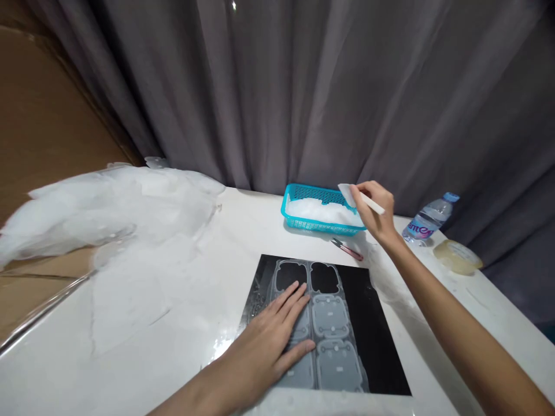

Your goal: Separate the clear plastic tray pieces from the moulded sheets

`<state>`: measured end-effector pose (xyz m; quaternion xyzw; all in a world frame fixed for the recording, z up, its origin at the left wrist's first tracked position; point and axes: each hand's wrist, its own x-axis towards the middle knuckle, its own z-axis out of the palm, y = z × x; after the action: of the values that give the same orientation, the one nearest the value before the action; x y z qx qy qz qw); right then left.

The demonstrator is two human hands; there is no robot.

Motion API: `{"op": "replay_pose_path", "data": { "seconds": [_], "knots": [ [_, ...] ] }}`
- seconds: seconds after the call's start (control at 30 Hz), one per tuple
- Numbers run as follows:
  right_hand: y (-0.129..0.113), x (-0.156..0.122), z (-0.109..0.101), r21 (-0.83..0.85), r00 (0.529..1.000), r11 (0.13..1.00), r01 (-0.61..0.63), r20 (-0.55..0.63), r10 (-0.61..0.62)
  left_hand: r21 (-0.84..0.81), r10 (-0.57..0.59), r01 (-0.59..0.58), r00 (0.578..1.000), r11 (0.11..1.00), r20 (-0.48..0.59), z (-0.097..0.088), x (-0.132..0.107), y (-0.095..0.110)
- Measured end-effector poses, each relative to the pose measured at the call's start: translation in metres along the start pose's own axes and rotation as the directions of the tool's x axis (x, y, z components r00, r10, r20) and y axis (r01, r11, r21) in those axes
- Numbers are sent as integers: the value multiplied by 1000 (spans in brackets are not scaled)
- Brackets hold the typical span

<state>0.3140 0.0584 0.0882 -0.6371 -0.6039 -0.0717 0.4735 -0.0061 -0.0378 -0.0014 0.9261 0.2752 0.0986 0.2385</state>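
My left hand (277, 335) lies flat, fingers stretched out, on a translucent plastic sheet (332, 316) with rounded-rectangle shapes. The sheet rests on a black board (375, 329); its two far outlines show bare black inside. My right hand (375, 211) is closed around a slim white stick-like tool (373, 204) above the right end of a turquoise plastic basket (323, 226). A pale flat piece (346, 193) juts from its fingertips; whether it is the tool's blade or a separate piece I cannot tell. White material (318, 211) fills much of the basket.
Small pink-handled snips (347, 249) lie before the basket. A water bottle (429, 219) and a yellowish round container (458, 257) stand at right. Heaped translucent plastic (117, 202) covers the left of the white table (247, 222), beside cardboard (47, 115). A grey curtain (269, 98) hangs behind.
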Motion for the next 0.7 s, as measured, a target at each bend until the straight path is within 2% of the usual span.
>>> {"op": "replay_pose_path", "data": {
  "seconds": [0.1, 0.2, 0.3, 0.37, 0.43, 0.5, 0.6, 0.7],
  "knots": [
    [5, 18, 18, 50, 981, 998, 49, 184, -58, 94, 34, -32, 999, 995, -21, 7, -2, -2],
    [-2, 1, 19, 99, 955, 994, 56, 285, -82, 123, 69, -66, 997, 990, -19, 8, 0, -3],
    [-18, -46, -3, 169, 911, 985, 35, 399, -101, 122, 80, -78, 997, 989, -8, 2, 6, -5],
    [-30, -84, -24, 284, 823, 959, -17, 549, -148, 113, 75, -74, 997, 991, -2, -4, 11, -7],
    [-38, -120, -44, 327, 725, 939, -109, 672, -150, 96, 70, -71, 997, 993, 15, -8, 15, -10],
    [-41, -148, -58, 292, 661, 925, -243, 748, -62, 70, 70, -72, 997, 995, 31, -12, 18, -13],
    [-36, -170, -69, 274, 637, 910, -312, 770, -14, 17, 81, -82, 996, 997, 24, -13, 21, -17],
    [-28, -173, -72, 320, 630, 905, -282, 772, -77, 3, 60, -60, 998, 998, 24, -14, 24, -18]
  ]
}}
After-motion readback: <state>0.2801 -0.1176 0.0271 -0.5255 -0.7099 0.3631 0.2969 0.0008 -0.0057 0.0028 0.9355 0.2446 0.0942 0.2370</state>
